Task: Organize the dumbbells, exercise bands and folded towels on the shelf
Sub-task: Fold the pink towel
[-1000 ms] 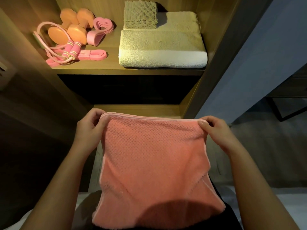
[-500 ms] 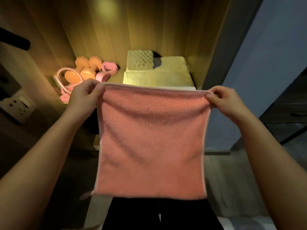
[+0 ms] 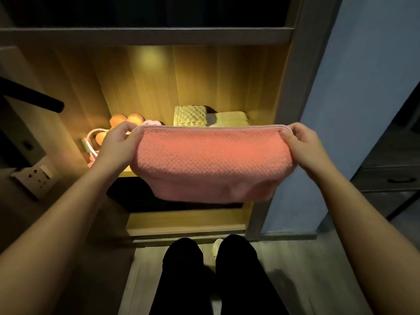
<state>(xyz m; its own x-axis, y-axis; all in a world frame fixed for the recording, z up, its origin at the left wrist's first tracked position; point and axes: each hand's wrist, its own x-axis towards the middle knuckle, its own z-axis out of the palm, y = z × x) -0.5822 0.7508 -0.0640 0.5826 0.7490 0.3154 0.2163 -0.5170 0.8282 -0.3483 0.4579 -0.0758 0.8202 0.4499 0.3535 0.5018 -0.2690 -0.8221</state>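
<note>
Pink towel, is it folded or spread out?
Folded over once: the left hand and right hand pinch the top corners of the pink towel, and its bottom hangs as a rounded fold.

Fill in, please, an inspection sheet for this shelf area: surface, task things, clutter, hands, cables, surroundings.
Surface: lit wooden shelf, with things on its left and right parts.
Job's things: orange dumbbells and pink bands at the left; beige towels folded at the right; pink towel held up in front of the shelf.
Clutter: nothing seen.
Grippers: left hand and right hand each pinch one end of the pink towel's top edge.
Cables: nothing seen.
Surroundings: wall socket at the left, blue wall at the right, the person's black trousers below.
</note>
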